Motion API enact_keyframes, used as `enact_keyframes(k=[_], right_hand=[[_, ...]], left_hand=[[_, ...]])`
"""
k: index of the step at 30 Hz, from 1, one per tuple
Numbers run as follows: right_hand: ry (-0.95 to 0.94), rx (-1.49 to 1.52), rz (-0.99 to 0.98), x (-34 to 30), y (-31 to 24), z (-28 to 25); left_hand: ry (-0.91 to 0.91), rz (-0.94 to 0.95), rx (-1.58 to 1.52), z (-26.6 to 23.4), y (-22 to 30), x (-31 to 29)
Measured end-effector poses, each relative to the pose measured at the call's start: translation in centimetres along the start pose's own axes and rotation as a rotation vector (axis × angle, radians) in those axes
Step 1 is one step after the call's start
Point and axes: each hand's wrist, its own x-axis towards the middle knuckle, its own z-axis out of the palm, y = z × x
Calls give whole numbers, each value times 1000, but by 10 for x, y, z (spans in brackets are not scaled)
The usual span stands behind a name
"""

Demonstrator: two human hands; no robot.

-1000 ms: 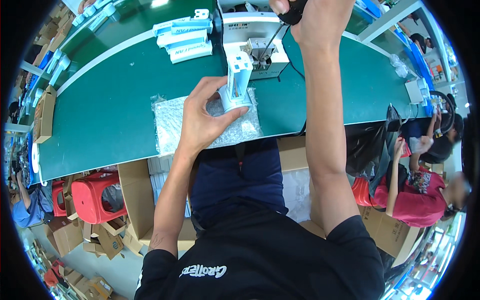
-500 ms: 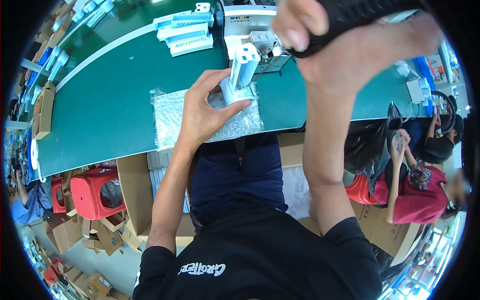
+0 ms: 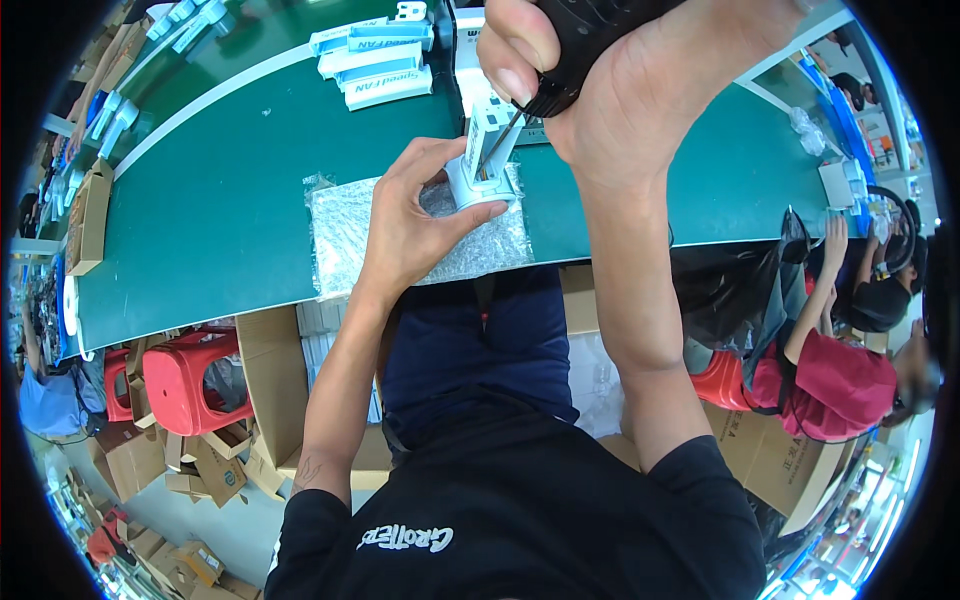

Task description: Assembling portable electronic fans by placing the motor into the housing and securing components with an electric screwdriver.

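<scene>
My left hand [image 3: 422,210] is wrapped round the round base of a light-blue plastic housing [image 3: 478,187], which stands upright on a bubble-wrap sheet [image 3: 350,235]. Gripped in my right hand [image 3: 620,120] is a black power screwdriver [image 3: 590,45]. Its thin bit [image 3: 503,138] slants down into the housing's open side, toward the base. Whatever the tip touches inside is too small to make out.
Several light-blue housings [image 3: 388,88] lie stacked at the back of the green table [image 3: 220,200]. Behind the driver stands a white machine [image 3: 468,50], partly hidden. An open cardboard box [image 3: 270,385] is below the table edge. A co-worker in a red shirt [image 3: 840,385] sits at the right.
My right hand has brought the screwdriver left and down, so its bit now reaches into the housing. My left hand keeps its hold. The co-worker's arm has stretched toward the table.
</scene>
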Motion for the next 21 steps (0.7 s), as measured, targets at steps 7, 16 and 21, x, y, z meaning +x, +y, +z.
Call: enact_keyframes(k=[7,16,21], right_hand=[[-61,21,-15,3,-4,-14],[-133,37,-40,10,-5,-26],[-181,12,-109,26,-25,-50]], left_hand=[[14,19,7,1,2,0],[8,10,26,0,2,2],[-30,3,48,0,5,0]])
